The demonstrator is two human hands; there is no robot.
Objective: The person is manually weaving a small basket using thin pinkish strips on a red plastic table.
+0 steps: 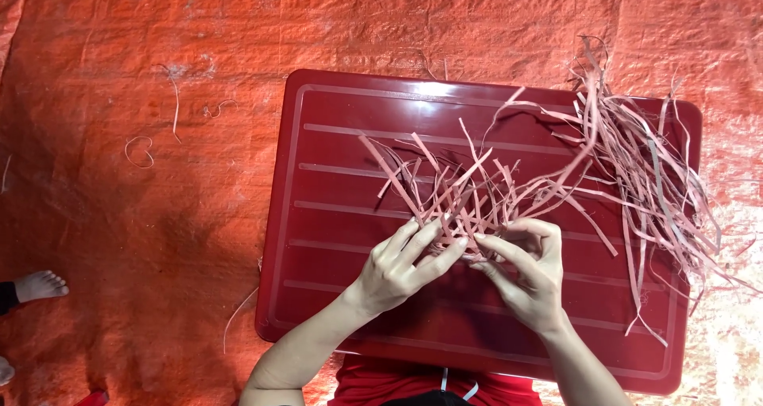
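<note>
two hands, one red tray, many strips

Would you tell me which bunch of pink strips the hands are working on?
The crossed bunch at the tray's middle, pinched by the left hand and right hand; the loose pile lies untouched at the right.

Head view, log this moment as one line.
left hand: pinching pink strips | right hand: pinching same bundle | surface: red tray | loose strips: right
</note>
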